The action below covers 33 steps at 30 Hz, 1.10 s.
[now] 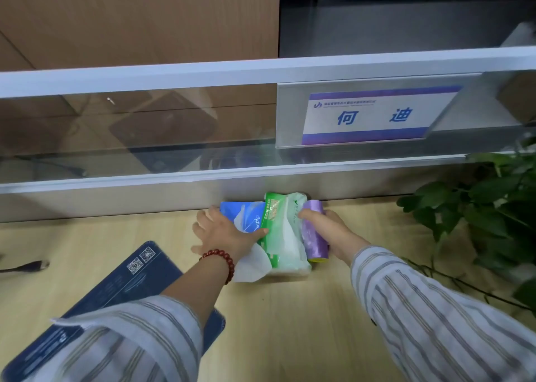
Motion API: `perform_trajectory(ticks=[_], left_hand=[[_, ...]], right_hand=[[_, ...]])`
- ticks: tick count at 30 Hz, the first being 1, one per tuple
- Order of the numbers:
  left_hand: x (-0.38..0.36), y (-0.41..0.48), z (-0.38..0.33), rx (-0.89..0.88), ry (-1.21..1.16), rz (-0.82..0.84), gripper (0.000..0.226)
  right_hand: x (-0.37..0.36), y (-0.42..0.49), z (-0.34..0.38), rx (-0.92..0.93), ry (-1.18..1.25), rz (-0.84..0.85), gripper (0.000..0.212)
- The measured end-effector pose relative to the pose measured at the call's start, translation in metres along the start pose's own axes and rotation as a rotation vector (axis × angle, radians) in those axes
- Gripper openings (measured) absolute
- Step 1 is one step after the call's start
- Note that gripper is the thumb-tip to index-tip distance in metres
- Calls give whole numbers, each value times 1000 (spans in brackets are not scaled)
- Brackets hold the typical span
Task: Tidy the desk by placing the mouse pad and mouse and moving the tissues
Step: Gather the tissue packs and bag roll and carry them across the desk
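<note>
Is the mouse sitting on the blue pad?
No, the mouse pad shows only print and the left sleeve across it; no mouse is visible.

Both arms reach forward, striped sleeves pushed up off the wrists. Left hand (pixel 223 231) palm down, fingers (pixel 203 222) spread, thumb angled right, bead bracelet (pixel 222 261) on wrist. Right hand (pixel 327 228) knuckles up, fingers curled down in a closed grip, forearm coming in from lower right.
</note>
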<state>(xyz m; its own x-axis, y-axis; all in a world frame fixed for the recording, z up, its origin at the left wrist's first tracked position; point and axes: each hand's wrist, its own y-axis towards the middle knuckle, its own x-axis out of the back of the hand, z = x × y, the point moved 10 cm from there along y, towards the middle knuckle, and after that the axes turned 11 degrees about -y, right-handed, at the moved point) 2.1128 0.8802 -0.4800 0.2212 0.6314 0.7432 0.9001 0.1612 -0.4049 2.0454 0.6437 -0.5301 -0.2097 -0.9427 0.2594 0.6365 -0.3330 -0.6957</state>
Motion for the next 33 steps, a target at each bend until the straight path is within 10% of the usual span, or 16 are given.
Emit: perform_trajectory(ticks=[8,12,33], left_hand=[[-29,17,42,237,-342,216,98],[-33,15,46,234,-556,263,43],[165,-78,60,-3,-701,-63,53]], right_hand=[[-20,6,6,48,-85,22,67],[-19,8,7,-6,-63,65,53],[-77,-135,116,241,-15,286,48]])
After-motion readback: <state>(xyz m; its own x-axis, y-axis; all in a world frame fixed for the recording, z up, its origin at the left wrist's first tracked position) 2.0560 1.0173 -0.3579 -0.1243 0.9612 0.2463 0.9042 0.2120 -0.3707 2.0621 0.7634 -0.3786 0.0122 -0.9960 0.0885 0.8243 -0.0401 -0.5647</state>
